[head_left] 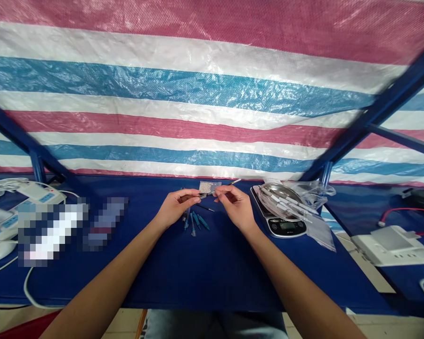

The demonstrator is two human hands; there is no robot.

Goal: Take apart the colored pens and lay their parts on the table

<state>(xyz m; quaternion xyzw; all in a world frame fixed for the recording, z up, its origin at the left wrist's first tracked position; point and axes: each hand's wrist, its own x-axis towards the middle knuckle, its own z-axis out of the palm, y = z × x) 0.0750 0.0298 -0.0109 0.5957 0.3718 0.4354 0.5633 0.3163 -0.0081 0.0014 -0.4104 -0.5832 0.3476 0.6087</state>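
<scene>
Blue pen-like pieces point(196, 220) on the table point(205, 270), nearside, between the hands. Left hand point(178, 205) pinched narrow, its hold too small to tell; right hand point(236, 207) closed on a slim rod point(235, 182), tip poking out beyond the fingers. Small clear bag of pale bits point(207, 187) just past both.

The head camera looks forward and down.
</scene>
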